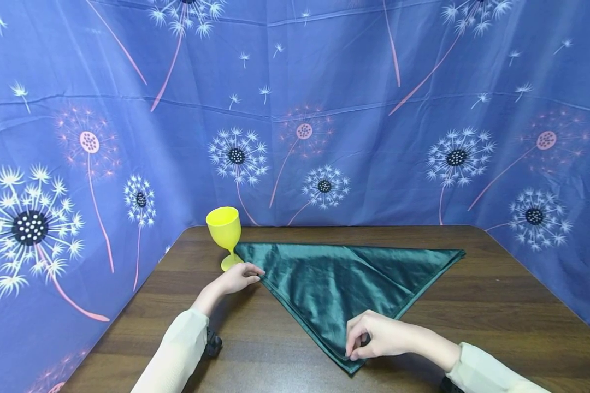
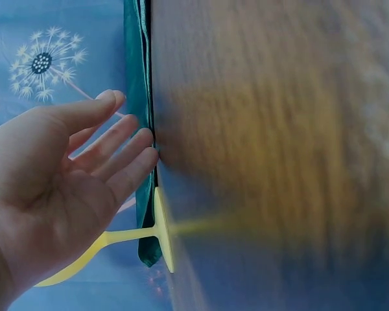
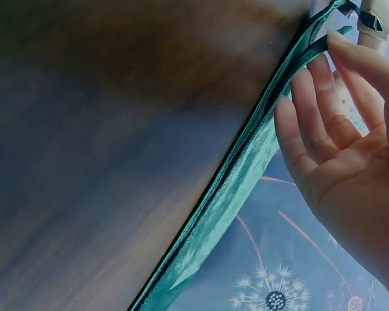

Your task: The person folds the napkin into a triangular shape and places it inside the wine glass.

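A dark green, shiny cloth [image 1: 324, 278] lies folded into a triangle on the table, one corner towards me. Near that corner my right hand [image 1: 381, 334] pinches the cloth's edge between thumb and fingers; in the right wrist view a thin strip of cloth [image 3: 314, 48] rises into the fingertips. At the cloth's left edge rests my left hand [image 1: 238, 277], its fingers loosely extended and their tips at the cloth. The left wrist view shows that palm [image 2: 58, 175] with nothing held. Just behind it a yellow goblet [image 1: 224, 229] stands upright, its foot partly hidden by the hand.
The brown wooden table [image 1: 501, 305] carries the cloth and goblet. A blue curtain [image 1: 364, 125] with dandelion prints hangs behind the table and along its sides. The goblet stands close to the cloth's far left corner.
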`<action>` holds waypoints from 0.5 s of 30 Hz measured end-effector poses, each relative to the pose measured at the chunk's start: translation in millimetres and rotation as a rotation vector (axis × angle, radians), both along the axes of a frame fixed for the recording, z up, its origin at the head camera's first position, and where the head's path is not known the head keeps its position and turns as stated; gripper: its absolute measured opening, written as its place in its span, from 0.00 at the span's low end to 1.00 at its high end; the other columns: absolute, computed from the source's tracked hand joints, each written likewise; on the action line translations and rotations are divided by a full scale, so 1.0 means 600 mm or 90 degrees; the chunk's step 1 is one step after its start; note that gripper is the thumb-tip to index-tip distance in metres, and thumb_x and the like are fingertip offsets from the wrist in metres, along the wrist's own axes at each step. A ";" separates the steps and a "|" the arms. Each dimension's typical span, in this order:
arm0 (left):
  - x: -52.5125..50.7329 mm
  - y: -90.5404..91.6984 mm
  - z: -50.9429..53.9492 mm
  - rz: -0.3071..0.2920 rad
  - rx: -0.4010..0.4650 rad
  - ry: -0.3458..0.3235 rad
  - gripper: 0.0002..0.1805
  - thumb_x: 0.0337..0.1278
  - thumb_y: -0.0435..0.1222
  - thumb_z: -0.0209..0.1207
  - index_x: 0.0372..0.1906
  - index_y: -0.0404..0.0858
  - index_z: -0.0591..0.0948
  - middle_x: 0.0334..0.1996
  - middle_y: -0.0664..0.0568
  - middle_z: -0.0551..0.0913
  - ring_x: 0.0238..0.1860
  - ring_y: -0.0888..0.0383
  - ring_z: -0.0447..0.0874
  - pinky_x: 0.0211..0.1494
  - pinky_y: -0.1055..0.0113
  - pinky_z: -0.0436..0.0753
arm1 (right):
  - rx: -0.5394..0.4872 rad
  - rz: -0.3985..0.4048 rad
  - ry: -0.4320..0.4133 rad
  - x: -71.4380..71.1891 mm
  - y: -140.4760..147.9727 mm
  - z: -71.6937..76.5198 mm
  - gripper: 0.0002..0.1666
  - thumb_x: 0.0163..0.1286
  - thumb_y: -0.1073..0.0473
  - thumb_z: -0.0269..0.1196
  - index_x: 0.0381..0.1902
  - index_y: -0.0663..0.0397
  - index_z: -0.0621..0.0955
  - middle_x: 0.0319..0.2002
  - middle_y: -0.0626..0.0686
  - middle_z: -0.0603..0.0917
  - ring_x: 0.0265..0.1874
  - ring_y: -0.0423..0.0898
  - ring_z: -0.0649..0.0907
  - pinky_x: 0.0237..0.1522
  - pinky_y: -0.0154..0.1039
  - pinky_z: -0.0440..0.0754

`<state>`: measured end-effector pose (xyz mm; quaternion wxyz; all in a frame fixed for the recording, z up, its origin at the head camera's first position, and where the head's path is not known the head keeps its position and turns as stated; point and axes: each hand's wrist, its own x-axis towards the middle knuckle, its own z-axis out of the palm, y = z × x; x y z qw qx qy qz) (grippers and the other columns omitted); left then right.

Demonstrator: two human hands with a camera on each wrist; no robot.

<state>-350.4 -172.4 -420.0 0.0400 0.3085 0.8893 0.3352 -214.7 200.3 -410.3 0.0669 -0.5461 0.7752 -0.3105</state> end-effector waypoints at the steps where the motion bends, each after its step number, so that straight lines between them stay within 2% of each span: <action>1: -0.001 0.001 0.000 0.004 -0.008 -0.006 0.14 0.65 0.36 0.53 0.50 0.36 0.81 0.48 0.46 0.83 0.54 0.49 0.79 0.55 0.54 0.77 | 0.003 -0.001 0.004 0.001 0.000 0.000 0.04 0.60 0.63 0.65 0.31 0.48 0.85 0.27 0.44 0.82 0.28 0.23 0.76 0.28 0.27 0.78; 2: 0.009 0.005 0.012 0.022 -0.024 -0.024 0.13 0.64 0.34 0.53 0.50 0.35 0.81 0.49 0.44 0.83 0.55 0.46 0.77 0.57 0.51 0.75 | 0.006 -0.003 0.007 0.001 0.000 -0.001 0.03 0.60 0.63 0.65 0.31 0.48 0.85 0.27 0.44 0.82 0.28 0.24 0.77 0.28 0.27 0.78; 5: 0.007 0.006 0.010 0.023 -0.045 -0.028 0.14 0.65 0.33 0.52 0.52 0.34 0.80 0.51 0.43 0.82 0.57 0.43 0.75 0.59 0.49 0.73 | 0.013 -0.007 0.012 0.004 0.000 -0.002 0.04 0.59 0.63 0.65 0.31 0.49 0.85 0.28 0.45 0.82 0.29 0.24 0.77 0.29 0.27 0.79; 15: 0.009 0.006 0.010 0.009 -0.043 -0.026 0.14 0.65 0.33 0.52 0.52 0.34 0.80 0.50 0.43 0.82 0.56 0.44 0.76 0.58 0.50 0.74 | 0.025 -0.011 0.035 0.009 0.000 0.000 0.04 0.59 0.62 0.66 0.30 0.47 0.86 0.29 0.41 0.81 0.33 0.25 0.77 0.34 0.24 0.78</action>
